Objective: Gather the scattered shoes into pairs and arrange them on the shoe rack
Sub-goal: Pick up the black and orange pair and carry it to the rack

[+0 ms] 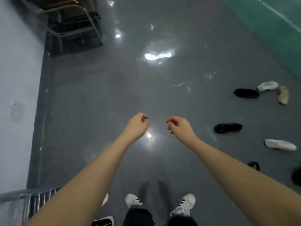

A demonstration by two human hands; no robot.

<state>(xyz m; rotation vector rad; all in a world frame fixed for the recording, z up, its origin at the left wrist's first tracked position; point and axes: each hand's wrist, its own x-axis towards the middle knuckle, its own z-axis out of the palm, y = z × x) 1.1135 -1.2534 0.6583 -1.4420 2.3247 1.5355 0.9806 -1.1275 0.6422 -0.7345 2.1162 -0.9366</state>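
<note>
While both hands hung out front with fingers loosely curled, the left hand (pixel 137 123) and right hand (pixel 178 126) each had an empty grip. Loose shoes lay well off to the right on the grey floor (pixel 101 98): a black shoe (pixel 228 128), another black shoe (pixel 246 93), a white shoe (pixel 280 144). Best, I judged, to take the two black ones together as a match. A grey rack (pixel 32 201) showed at lower left. No writing was legible.
</note>
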